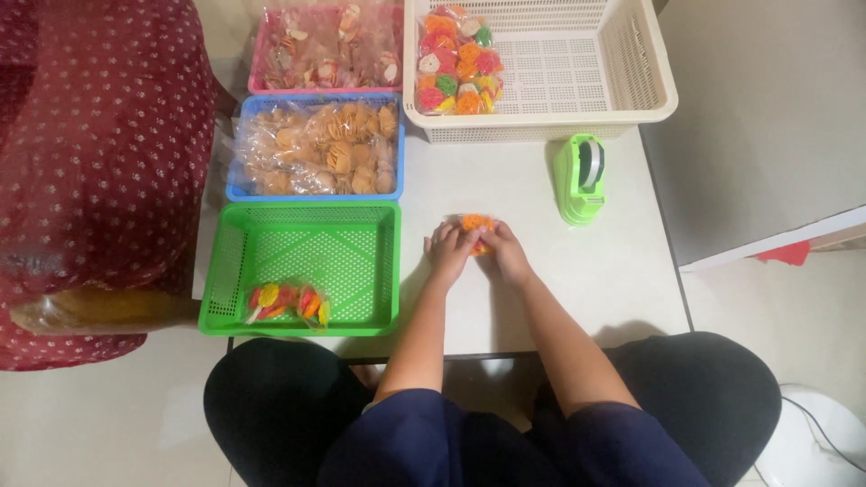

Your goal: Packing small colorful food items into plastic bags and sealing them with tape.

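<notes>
Two hands meet on one small packet: the left hand (448, 249) and the right hand (505, 252) are both closed around a little bag of snacks (475, 224), fingers curled in from either side so that only its top edge shows between them. The bag rests on the white table (532, 289), about the middle of it, between the green basket (300, 269) and the green tape dispenser (580, 179).

Judging from the grip, the work in hand is gathering or squaring up the bag's mouth. To do that well, the contents should be kept pushed down and the plastic pinched flat, with both thumbs close together, so that nothing spills and the pieces inside are not crushed; they look brittle.

The bag itself is small, clear plastic, filled with orange and yellowish pieces. How much it holds cannot be told, since the fingers cover most of it.

Just left of the hands, the green basket holds one finished-looking bag of mixed colours (289, 303) near its front edge. Behind it stand a blue basket (236, 180) of pale orange crackers in a clear bag and a pink basket (257, 63) of whitish ones. The cream basket (640, 81) at the back has one large bag of coloured pieces (456, 63) in its left corner. A person in a red dotted garment (99, 162) sits at the far left.
</notes>
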